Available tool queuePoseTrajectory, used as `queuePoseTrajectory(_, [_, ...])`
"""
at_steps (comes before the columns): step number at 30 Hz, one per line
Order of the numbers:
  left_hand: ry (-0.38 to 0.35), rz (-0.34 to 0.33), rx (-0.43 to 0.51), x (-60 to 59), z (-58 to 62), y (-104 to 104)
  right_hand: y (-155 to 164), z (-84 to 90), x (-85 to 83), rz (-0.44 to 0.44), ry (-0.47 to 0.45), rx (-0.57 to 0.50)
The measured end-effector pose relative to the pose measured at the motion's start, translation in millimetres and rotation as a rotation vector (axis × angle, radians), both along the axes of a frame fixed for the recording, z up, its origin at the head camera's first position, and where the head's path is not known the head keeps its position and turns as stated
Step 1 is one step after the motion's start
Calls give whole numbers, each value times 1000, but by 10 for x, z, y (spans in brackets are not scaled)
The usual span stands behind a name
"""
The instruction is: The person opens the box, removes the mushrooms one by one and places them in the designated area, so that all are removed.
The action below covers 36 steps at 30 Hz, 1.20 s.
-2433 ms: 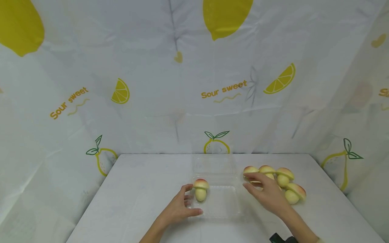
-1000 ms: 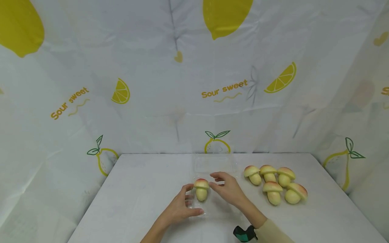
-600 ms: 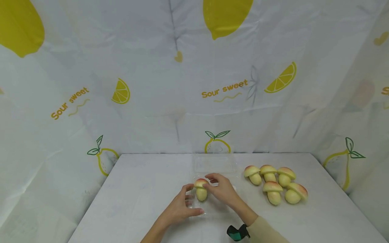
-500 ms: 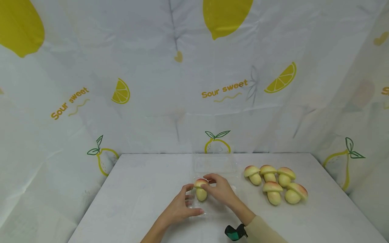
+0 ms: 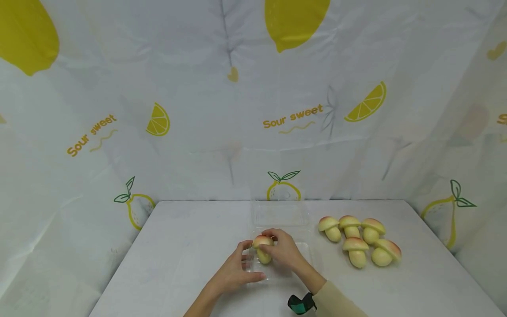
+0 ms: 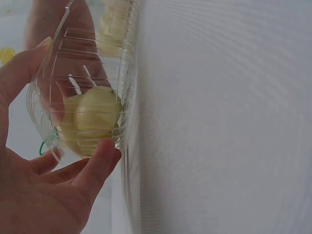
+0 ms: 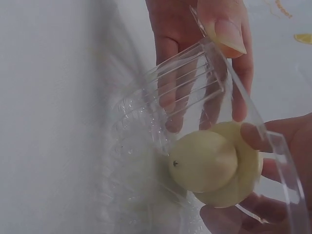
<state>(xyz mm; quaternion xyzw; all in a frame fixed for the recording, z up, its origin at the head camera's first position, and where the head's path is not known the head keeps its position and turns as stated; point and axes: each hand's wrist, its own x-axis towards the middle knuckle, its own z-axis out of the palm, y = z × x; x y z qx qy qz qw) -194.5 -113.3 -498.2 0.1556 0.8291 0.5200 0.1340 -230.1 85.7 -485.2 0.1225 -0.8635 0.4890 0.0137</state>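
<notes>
In the head view, a clear plastic clamshell box (image 5: pixel 304 255) stands mid-table, its lid (image 5: pixel 280 215) folded back. My left hand (image 5: pixel 235 270) holds the box at its left end, thumb at the front and fingers along the side wall; the left wrist view has the thumb at the box's rim. Inside at the left is a toy mushroom (image 5: pixel 264 257) with a pale yellow stem and a reddish cap. My right hand (image 5: pixel 284 252) grips it by the cap. Through the clear wall in the right wrist view, the rounded stem (image 7: pixel 202 161) faces the camera.
Several more toy mushrooms (image 5: pixel 355 252) lie in a cluster on the white table (image 5: pixel 190 237) to the right of the box. Behind the table hangs a white curtain (image 5: pixel 206 167) with lemon prints. A black-and-green device (image 5: pixel 300 304) sits by my right wrist.
My right hand has moved left from the cluster to the box and taken hold of the mushroom inside. The mushroom has shifted slightly and leans. My left hand has stayed in place.
</notes>
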Motion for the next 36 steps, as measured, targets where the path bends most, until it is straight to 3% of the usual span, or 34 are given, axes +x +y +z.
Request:
queuePoseTrajectory(9, [5, 0, 13, 0, -5, -1, 42, 47, 35, -1, -7, 9])
queuePoseTrajectory(36, [6, 11, 43, -1, -23, 7, 468, 523, 372, -63, 54, -83])
